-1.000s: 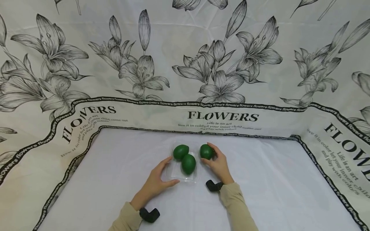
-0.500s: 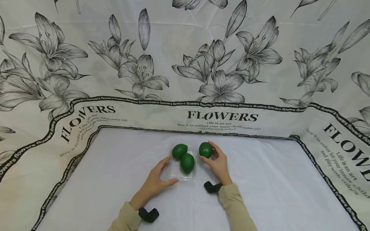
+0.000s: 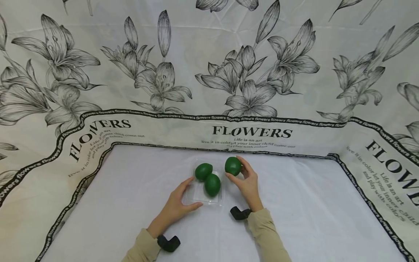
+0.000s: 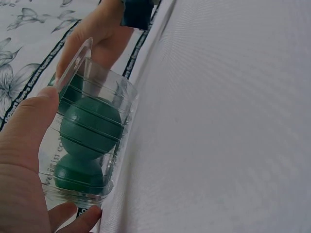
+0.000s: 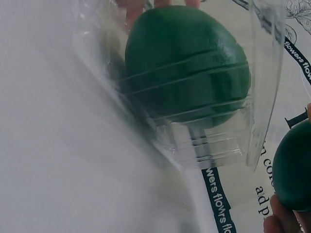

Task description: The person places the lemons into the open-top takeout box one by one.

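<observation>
My left hand (image 3: pixel 175 205) grips a clear plastic box (image 3: pixel 198 198) at its left side and near corner. In the left wrist view the thumb (image 4: pixel 36 114) lies at the box's rim and fingertips (image 4: pixel 87 218) show at its end. Two smooth green limes sit in the box, touching: one far lime (image 3: pixel 203 172) and one near lime (image 3: pixel 212 185). Just right of the box, my right hand (image 3: pixel 247 182) pinches a third lime (image 3: pixel 232 166) between thumb and fingers. In the right wrist view this held lime (image 5: pixel 294 165) shows at the right edge, beyond the clear wall.
A white cloth (image 3: pixel 131 182) covers the table. Behind it rises a hanging fabric (image 3: pixel 180 131) with printed flowers and lettering. Dark wrist mounts, one left (image 3: pixel 168 243) and one right (image 3: pixel 240 213), stick out beside the sleeves.
My right hand has raised its lime a little, farther back beside the box. My left hand, the box and the two limes in it stay nearly where they were.
</observation>
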Motion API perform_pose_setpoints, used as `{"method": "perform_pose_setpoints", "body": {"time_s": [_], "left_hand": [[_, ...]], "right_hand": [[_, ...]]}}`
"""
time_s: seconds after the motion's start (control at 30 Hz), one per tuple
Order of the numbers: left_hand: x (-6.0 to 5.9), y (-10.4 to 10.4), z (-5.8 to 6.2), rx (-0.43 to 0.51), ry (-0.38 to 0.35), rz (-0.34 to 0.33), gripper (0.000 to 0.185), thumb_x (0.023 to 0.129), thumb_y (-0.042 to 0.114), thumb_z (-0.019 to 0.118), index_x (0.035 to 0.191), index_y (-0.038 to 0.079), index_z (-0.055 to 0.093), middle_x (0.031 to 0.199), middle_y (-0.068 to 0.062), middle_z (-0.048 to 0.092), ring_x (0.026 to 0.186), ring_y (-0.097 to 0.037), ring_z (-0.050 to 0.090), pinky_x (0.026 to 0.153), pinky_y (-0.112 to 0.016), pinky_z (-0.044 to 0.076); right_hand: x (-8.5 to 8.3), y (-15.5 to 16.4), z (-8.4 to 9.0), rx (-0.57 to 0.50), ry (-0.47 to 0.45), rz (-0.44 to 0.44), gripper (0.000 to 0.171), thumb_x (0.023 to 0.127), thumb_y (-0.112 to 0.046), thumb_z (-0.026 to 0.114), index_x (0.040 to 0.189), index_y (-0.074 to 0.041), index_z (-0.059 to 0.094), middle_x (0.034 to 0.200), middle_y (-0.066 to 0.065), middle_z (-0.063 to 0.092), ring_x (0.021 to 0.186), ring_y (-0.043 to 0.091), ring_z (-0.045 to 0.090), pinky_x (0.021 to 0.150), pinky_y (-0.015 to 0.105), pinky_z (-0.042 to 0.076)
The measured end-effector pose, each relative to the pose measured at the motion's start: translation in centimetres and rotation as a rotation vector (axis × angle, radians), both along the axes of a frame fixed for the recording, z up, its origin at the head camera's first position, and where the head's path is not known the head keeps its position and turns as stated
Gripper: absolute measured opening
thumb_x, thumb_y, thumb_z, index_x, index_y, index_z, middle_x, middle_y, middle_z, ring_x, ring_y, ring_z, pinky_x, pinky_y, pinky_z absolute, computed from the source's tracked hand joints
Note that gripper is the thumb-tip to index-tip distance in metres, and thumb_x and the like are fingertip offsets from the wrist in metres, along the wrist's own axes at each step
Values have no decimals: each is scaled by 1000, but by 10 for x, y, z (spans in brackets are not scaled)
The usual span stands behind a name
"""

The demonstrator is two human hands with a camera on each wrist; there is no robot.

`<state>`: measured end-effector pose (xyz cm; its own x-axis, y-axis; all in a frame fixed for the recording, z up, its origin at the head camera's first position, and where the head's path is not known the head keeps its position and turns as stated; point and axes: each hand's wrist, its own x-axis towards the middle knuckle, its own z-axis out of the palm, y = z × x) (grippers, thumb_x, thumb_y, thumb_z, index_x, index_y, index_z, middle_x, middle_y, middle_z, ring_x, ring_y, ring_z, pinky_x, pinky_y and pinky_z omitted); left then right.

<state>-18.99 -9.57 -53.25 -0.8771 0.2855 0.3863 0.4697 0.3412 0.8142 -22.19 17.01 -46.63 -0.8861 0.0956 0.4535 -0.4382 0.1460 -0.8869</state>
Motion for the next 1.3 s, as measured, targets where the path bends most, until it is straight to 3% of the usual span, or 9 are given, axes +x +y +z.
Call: {"method": "perform_pose_setpoints", "body": {"time_s": [0.23, 0.53, 0.73, 0.9, 1.13, 1.3], "left_hand": [[0, 0, 0, -1, -15, -2, 89, 75, 28, 88, 149, 10, 43, 148, -10, 48, 130, -30, 50, 109, -50, 40], [0, 0, 0, -2, -15, 9, 88, 75, 28, 88, 149, 9, 44, 147, -10, 49, 128, -30, 52, 107, -51, 41], [0, -1, -1, -2, -14, -1, 88, 77, 30, 87, 149, 8, 43, 148, -10, 48, 129, -30, 52, 107, -52, 41], [0, -1, -1, -3, 3, -8, 88, 78, 34, 86, 150, 9, 42, 149, -9, 47, 129, -30, 51, 106, -53, 41], [-2, 0, -2, 2, 17, -29, 87, 79, 32, 86, 151, 12, 40, 149, -10, 47, 130, -29, 51, 107, -52, 41], [-2, 1, -3, -13, 61, -26, 88, 78, 22, 87, 150, 10, 39, 145, -9, 51, 130, -26, 51, 105, -51, 43]], "right_hand": [[4, -10, 10, 4, 5, 42, 70, 72, 13, 81, 136, 13, 51, 133, 30, 55, 101, 13, 62, 92, 22, 48], [13, -25, 24, 95, 1, 126, 71, 75, 7, 83, 138, 7, 51, 136, 24, 56, 106, 21, 62, 96, 24, 47], [18, -34, 29, 179, 30, 187, 70, 74, 4, 84, 136, 5, 53, 132, 22, 60, 111, 34, 62, 100, 38, 48], [21, -42, 30, 273, 57, 233, 69, 73, 3, 85, 135, 4, 55, 130, 22, 60, 114, 34, 61, 101, 52, 46], [11, -48, 1, 377, 74, 314, 75, 70, -4, 89, 137, -3, 56, 133, 14, 60, 118, 33, 59, 94, 53, 50], [11, -51, -4, 442, 77, 417, 73, 73, -15, 89, 138, -11, 56, 136, 9, 58, 118, 28, 58, 92, 46, 52]]}}
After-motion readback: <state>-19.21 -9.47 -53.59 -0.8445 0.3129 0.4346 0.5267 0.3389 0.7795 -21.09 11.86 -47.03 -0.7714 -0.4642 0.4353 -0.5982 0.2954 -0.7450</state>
